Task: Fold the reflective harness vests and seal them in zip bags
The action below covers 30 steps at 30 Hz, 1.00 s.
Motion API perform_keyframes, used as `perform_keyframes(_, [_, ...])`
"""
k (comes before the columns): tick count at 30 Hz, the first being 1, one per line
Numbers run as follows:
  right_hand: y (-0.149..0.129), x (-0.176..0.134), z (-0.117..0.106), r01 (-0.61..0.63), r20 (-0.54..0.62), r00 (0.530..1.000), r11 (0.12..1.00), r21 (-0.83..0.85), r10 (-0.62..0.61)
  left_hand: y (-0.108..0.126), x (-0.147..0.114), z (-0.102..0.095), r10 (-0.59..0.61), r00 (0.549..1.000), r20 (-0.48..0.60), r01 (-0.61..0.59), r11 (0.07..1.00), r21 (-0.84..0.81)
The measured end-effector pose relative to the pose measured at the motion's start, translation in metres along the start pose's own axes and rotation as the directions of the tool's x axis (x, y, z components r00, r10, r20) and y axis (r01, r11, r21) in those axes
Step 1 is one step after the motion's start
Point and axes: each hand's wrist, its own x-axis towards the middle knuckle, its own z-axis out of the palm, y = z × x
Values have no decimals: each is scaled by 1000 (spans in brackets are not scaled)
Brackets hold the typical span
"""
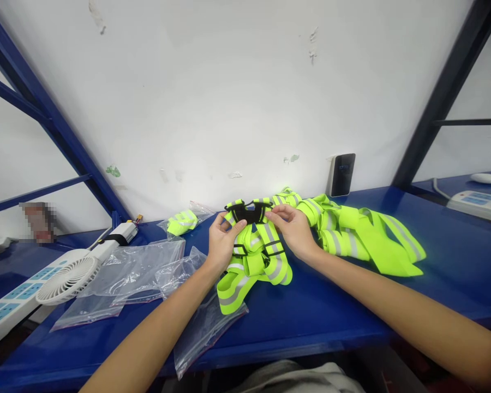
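Observation:
Both hands hold a neon-yellow reflective harness point(253, 262) with grey stripes, black buckles and a black panel at its top. My left hand point(224, 239) pinches the left side of the black panel between thumb and fingers. On the panel's right side, my right hand point(292, 228) grips the edge the same way. The harness's loops hang and rest on the blue table point(303, 322). Just right of my right hand lies a heap of more neon-yellow reflective straps point(352, 229).
Clear plastic bags point(143, 270) lie left of the harness; one more bag with folded yellow strap point(182, 222) sits near the wall. A white fan point(69, 279) and a power strip point(20, 292) are at the left. A phone point(342, 174) leans against the wall.

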Motion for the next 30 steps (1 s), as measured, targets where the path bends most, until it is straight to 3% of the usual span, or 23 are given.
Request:
perform_keyframes(6, [-7,-2,2,-311,70,950,922,230,303,-3,0,-3,64,997,43,-68,993,97])
perform_keyframes(9, [-9,-1,1,-332,80,943,917,220,323,-3,1,-4,60,996,60,-66,991,115])
perform_keyframes(15, [-9,-2,-1,-209,106,975,971,119,197,-1,0,-2,-12,996,84,7,998,57])
perform_keyframes(19, [-13,-2,-3,18,117,993,997,-73,-9,0,-3,0,-76,989,130,68,996,62])
perform_keyframes(23, [-16,-3,-4,208,191,967,955,-211,-169,2,-4,-1,-58,984,171,33,989,147])
perform_keyframes(27, [-11,-7,-4,245,198,960,936,-253,-197,8,-3,-4,-37,974,222,-10,978,209])
perform_keyframes(30, [-9,-8,-3,203,153,972,965,-168,-178,11,-1,-4,8,966,260,-63,977,204])
